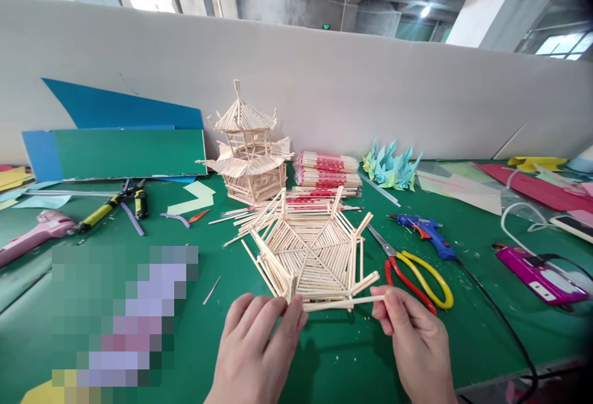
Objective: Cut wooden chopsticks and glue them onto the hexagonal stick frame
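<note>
A six-sided frame of thin wooden sticks (pixel 310 246), like an upturned roof with spokes meeting in the middle, lies in front of me on the green table. Along its near edge runs a single wooden stick (pixel 343 303). My right hand (pixel 414 333) pinches this stick's right end between thumb and fingers. At the near left corner of the frame, my left hand (pixel 264 342) is closed around the stick's left end; its fingertips partly hide whether it also grips the corner post. Behind the frame stands a small stick pagoda (pixel 250 157) with two roofs.
Red-wrapped stick bundles (pixel 327 169) and loose sticks (pixel 254 218) lie behind the frame. To its right are scissors (pixel 417 274), a blue glue gun (pixel 426 234) with a cord and a magenta device (pixel 540 277). Pliers (pixel 139 200) lie at left. A pale partition (pixel 343 95) stands behind.
</note>
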Demonstrator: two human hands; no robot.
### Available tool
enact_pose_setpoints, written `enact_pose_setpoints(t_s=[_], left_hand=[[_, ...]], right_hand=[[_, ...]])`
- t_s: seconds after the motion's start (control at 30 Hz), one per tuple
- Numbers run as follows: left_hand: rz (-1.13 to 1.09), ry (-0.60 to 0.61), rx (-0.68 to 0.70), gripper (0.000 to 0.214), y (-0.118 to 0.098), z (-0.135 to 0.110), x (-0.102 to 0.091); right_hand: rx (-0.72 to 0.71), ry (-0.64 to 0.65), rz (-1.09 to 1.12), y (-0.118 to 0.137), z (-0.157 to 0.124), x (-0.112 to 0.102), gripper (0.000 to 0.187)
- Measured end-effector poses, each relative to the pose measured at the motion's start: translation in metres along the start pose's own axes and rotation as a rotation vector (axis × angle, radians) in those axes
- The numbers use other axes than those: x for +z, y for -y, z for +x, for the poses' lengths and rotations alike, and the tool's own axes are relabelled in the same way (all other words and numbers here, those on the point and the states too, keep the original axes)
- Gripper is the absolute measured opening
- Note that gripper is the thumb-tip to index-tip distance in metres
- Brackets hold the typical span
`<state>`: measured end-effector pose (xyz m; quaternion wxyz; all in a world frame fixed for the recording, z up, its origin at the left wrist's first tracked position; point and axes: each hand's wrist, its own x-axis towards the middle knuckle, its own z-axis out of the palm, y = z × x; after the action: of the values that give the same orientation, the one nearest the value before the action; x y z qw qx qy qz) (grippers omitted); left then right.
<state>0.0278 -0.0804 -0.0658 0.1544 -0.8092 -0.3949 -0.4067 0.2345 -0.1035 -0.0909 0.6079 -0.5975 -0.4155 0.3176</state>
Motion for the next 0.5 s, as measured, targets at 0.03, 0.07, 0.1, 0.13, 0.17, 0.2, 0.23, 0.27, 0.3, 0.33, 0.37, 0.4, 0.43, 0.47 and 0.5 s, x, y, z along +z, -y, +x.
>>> enact_pose_setpoints(t_s=[0.03,0.07,0.1,0.13,0.17,0.2,0.23,0.27,0.3,0.33,0.37,0.4,0.43,0.47,0.5], left_hand=[[-0.011,0.009,0.009,0.015,0.002,-0.001,0.001],[-0.014,0.01,0.016,0.014,0.005,-0.001,0.001],[-0.01,0.013,0.021,0.013,0.007,0.0,0.0],[-0.001,0.021,0.025,0.013,0.009,0.001,-0.002],[0.008,0.028,0.03,0.014,0.012,0.004,-0.005],[0.015,0.037,0.037,0.014,0.014,0.007,-0.008],[0.019,0.049,0.05,0.014,0.016,0.011,-0.011],[0.018,0.058,0.064,0.013,0.018,0.015,-0.014],[0.01,0.067,0.079,0.011,0.02,0.018,-0.017],[-0.001,0.068,0.091,0.01,0.021,0.021,-0.019],[-0.015,0.07,0.098,0.008,0.022,0.023,-0.021],[-0.029,0.075,0.102,0.007,0.023,0.024,-0.022],[-0.039,0.077,0.101,0.006,0.024,0.024,-0.022],[-0.044,0.084,0.098,0.005,0.024,0.024,-0.022],[-0.045,0.093,0.097,0.004,0.024,0.023,-0.021]], right_hand=[[0.0,0.006,-0.005,0.0,0.001,0.0,0.027],[-0.004,0.002,-0.001,0.0,0.002,0.0,0.025],[-0.009,-0.012,0.011,0.0,0.003,0.001,0.024],[-0.015,-0.032,0.034,0.001,0.004,0.001,0.022],[-0.025,-0.057,0.064,0.002,0.006,0.002,0.021],[-0.037,-0.079,0.095,0.004,0.007,0.003,0.021],[-0.049,-0.086,0.119,0.006,0.008,0.003,0.021],[-0.057,-0.083,0.132,0.008,0.009,0.004,0.021],[-0.06,-0.075,0.133,0.01,0.009,0.005,0.022],[-0.059,-0.069,0.127,0.012,0.009,0.006,0.023],[-0.052,-0.062,0.112,0.014,0.009,0.006,0.024],[-0.044,-0.054,0.093,0.015,0.009,0.006,0.024],[-0.043,-0.037,0.071,0.015,0.01,0.006,0.025],[-0.051,-0.008,0.043,0.014,0.01,0.005,0.025],[-0.069,0.032,0.013,0.013,0.011,0.003,0.026]])
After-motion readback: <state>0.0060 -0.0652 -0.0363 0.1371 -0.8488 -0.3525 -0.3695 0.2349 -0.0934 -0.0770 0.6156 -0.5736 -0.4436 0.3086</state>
